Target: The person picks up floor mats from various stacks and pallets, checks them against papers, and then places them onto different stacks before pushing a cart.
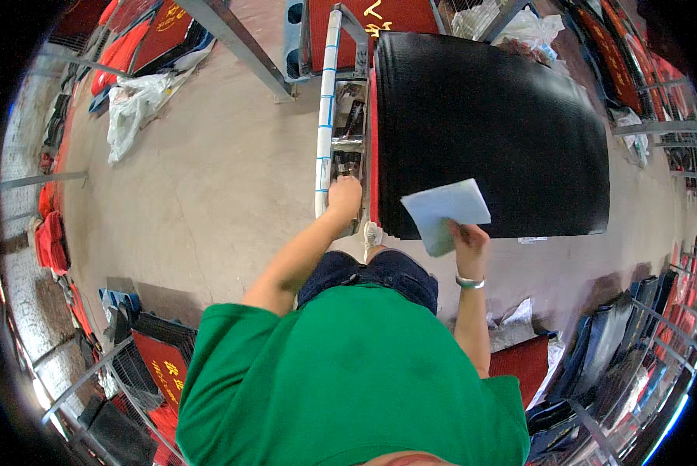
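My right hand (469,242) is closed on a few pale sheets of paper (444,208), folded or stacked, with the thumb on top. It is over the near edge of a stack of black mats (492,136). My left hand (345,196) is at the near end of a narrow tray (348,144) with dark and metal items inside. Its fingers are curled, and what they grip is hidden. Left of the tray runs a white bar (327,116) wrapped with blue bands.
Red mats with yellow lettering lie on racks, one stack (341,35) beyond the tray. A grey metal post (240,46) stands at upper left, near a white plastic bag (135,109). Behind me on the right lies another red mat (519,366).
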Demonstrator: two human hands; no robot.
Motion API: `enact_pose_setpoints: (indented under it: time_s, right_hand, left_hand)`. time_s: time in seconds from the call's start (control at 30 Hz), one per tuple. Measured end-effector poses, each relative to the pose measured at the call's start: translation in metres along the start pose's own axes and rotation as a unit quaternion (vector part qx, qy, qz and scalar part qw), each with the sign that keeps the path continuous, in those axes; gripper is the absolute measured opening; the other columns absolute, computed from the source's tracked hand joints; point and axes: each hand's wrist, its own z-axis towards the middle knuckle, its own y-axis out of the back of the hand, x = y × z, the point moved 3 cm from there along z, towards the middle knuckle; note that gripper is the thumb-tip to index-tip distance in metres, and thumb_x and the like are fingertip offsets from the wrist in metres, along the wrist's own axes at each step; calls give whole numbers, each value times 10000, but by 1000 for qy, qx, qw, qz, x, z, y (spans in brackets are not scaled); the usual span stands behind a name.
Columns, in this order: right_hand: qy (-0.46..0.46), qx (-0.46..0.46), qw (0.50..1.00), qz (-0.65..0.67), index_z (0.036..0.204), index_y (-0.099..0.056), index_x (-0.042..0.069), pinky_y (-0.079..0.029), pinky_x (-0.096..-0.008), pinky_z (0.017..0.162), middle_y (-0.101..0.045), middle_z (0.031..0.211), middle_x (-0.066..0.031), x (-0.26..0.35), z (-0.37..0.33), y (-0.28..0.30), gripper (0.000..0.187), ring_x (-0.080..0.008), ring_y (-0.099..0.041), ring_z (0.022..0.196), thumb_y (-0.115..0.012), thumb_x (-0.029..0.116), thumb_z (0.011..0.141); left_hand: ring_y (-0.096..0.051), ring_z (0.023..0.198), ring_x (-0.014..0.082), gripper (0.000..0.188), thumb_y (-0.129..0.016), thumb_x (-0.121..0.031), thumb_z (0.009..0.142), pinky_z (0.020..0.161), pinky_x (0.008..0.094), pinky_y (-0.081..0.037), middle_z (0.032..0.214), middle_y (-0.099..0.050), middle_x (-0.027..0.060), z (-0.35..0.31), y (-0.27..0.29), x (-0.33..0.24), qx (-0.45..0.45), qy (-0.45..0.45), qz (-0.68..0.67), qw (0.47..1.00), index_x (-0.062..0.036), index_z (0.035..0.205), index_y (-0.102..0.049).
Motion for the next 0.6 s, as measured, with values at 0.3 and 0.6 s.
enact_pose_setpoints:
  time_s: [0.3,0.6]
  right_hand:
    - [712,124,642,-256,846,-603,123,-453,-217,648,-603,851,21,192,13,-96,145,-88,-541,771,-574,195,723]
    - [814,227,519,-131,828,-611,136,-453,-213,716,-580,908,35,227,39,-134,117,-87,-510,854,-529,154,747]
  left_hand:
    - [-484,990,288,699,-654,-32,636,705,312,-495,1202,-390,158,-138,174,63,-354,-125,-430,821,-67,1225,-280]
    - [-539,890,291,548,-669,-1,600,660,334,-475,1048,-498,179,-176,184,48,-553,56,-332,762,-67,1064,-385]
